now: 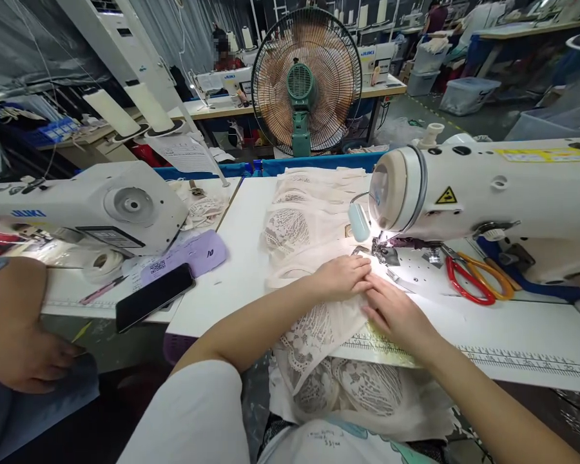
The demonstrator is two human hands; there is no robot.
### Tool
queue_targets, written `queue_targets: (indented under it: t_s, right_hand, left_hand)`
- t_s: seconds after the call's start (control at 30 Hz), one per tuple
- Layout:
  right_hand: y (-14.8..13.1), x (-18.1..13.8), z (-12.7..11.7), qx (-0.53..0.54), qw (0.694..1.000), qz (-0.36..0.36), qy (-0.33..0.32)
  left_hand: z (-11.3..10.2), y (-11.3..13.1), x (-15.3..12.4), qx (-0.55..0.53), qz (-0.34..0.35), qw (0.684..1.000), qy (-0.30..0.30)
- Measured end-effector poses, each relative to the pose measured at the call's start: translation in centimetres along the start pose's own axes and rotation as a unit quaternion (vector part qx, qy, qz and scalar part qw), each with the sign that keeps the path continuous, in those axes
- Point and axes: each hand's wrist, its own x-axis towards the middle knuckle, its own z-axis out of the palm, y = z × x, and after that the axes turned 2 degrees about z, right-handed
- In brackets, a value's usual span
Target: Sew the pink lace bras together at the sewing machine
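Observation:
A piece of cream lace fabric (314, 335) lies on the white sewing table (512, 335) and hangs over its front edge into my lap. My left hand (341, 276) rests flat on the lace, fingers stretched toward the presser foot (384, 252) of the white sewing machine (488, 193). My right hand (394, 312) lies just right of it, fingers pressing the lace edge down near the needle. More lace pieces (309, 206) are stacked behind the hands.
Red- and orange-handled scissors (473, 278) lie under the machine arm. A second sewing machine (87, 206), a black phone (154, 296) and a purple card (193, 254) sit on the left. Another person's arm (19, 335) is at far left. A standing fan (307, 84) is behind.

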Motion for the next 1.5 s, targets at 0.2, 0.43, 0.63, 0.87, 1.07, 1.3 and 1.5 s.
queue_targets:
  t_s: [0.2,0.43,0.63,0.87,1.07,1.3,1.5]
  right_hand:
    - [0.4,-3.2,-0.4,-0.045,0.997,0.054,0.025]
    - [0.2,-3.3,-0.3,-0.022,0.997,0.071,0.007]
    - [0.2,-3.1,-0.3,-0.015,0.997,0.076,0.004]
    - [0.2,-3.3,-0.2,-0.012,0.996,0.09,0.016]
    - [0.2,-3.3,-0.3,-0.014,0.996,0.09,0.018]
    - [0.2,-3.4,-0.4,-0.008,0.996,0.088,0.012]
    - [0.3,-3.3,-0.5,-0.003,0.996,0.084,0.003]
  left_hand:
    - [-0.7,-0.3,-0.2,0.024,0.06,0.998,-0.003]
    - [-0.2,-1.0,0.9,0.036,0.027,0.999,-0.008]
    - [-0.7,-1.6,1.5,0.018,0.017,0.999,-0.022]
    - [-0.7,-1.8,1.8,0.033,0.009,0.999,-0.017]
    - [-0.6,-1.7,1.8,0.035,0.008,0.999,-0.012]
    - [-0.6,-1.8,1.6,0.035,0.017,0.999,0.003]
    - [-0.6,-1.8,1.7,0.038,0.018,0.999,0.006]
